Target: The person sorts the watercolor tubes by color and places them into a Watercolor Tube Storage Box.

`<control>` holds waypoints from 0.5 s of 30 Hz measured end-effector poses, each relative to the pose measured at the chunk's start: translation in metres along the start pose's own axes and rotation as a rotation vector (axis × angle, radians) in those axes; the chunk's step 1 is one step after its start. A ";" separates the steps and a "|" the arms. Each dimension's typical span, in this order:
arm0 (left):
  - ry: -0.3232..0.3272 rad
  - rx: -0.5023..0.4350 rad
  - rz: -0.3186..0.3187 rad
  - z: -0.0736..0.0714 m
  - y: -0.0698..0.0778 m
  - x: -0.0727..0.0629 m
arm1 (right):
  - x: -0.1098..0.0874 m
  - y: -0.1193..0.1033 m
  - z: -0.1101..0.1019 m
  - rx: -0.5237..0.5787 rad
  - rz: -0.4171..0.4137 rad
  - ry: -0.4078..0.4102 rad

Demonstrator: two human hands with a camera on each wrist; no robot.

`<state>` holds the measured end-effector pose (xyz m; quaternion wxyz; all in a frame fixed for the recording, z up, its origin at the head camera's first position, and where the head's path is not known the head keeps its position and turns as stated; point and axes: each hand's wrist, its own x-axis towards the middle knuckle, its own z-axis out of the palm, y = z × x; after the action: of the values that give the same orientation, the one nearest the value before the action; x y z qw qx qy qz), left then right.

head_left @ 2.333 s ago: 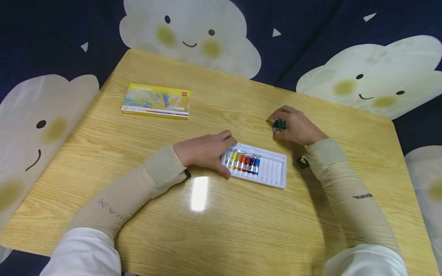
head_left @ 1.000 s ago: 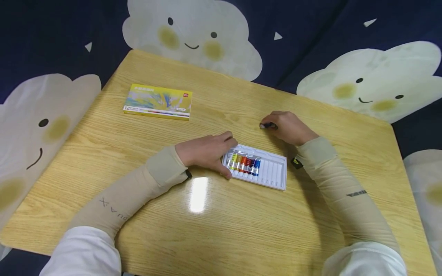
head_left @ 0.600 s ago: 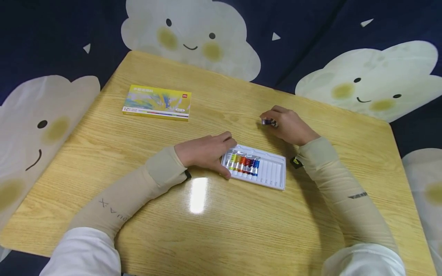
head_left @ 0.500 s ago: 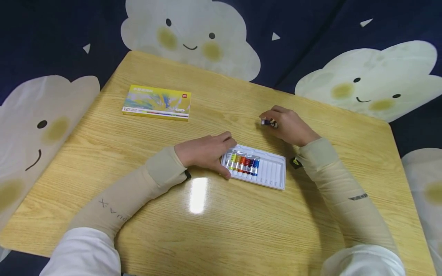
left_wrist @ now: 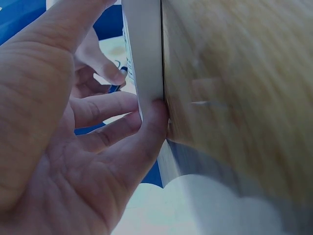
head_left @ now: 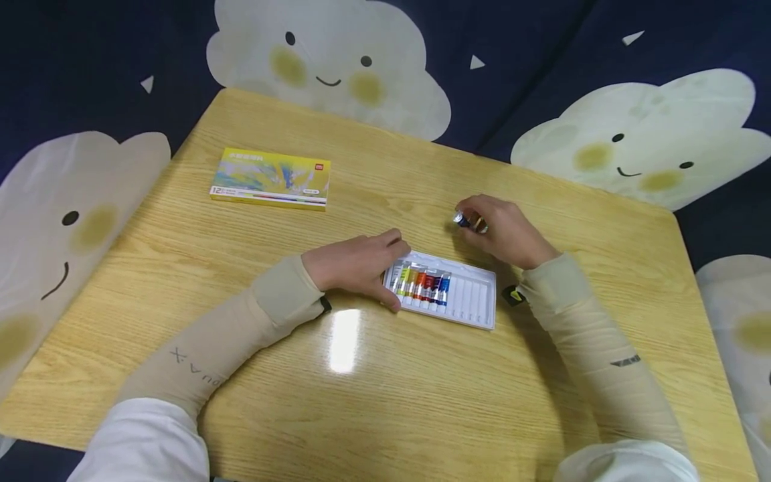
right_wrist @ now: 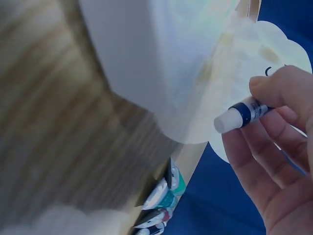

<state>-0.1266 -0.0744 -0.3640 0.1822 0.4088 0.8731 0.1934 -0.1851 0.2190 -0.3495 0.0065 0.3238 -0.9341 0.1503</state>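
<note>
My left hand (head_left: pixel 361 264) grips the left end of a white plastic tray (head_left: pixel 466 314), thumb on the near edge and fingers on the far edge. Several paint tubes (head_left: pixel 429 286), yellow through red to blue, lie side by side in its left part; the slots to their right hold none. Beyond the tray's right half, my right hand (head_left: pixel 506 227) pinches a small paint tube (right_wrist: pixel 250 111) with a white cap and a dark blue band. In the right wrist view, several more paint tubes (right_wrist: pixel 161 200), some green, lie on the table close by; from the head they are mostly hidden.
A flat yellow paint box (head_left: pixel 269 181) lies at the back left of the wooden table (head_left: pixel 385 402). A dark blue cloth with cloud faces (head_left: pixel 331 67) hangs around the far side and the sides.
Over these seconds my right hand has shifted a little left, and a single tube with its cap pointing left now shows in its fingers. My left hand and the tray have stayed put.
</note>
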 end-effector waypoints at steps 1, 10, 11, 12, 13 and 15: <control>0.000 -0.001 -0.002 0.000 0.000 0.000 | -0.001 0.000 0.001 -0.003 0.002 0.003; -0.001 -0.017 -0.007 0.002 -0.001 0.000 | -0.013 -0.001 0.006 0.024 -0.008 0.044; -0.002 -0.017 -0.006 0.002 -0.002 0.000 | -0.014 -0.002 0.006 0.032 0.000 0.048; -0.002 -0.016 -0.006 0.002 -0.002 0.000 | -0.015 -0.002 0.006 0.042 0.009 0.054; -0.002 -0.015 -0.006 0.002 -0.002 0.000 | -0.017 -0.003 0.006 0.054 0.018 0.059; -0.002 -0.012 -0.004 0.002 -0.002 0.001 | -0.019 -0.002 0.006 0.073 0.036 0.079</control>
<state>-0.1274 -0.0747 -0.3663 0.1859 0.4060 0.8726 0.1978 -0.1680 0.2271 -0.3572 0.0286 0.3010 -0.9326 0.1972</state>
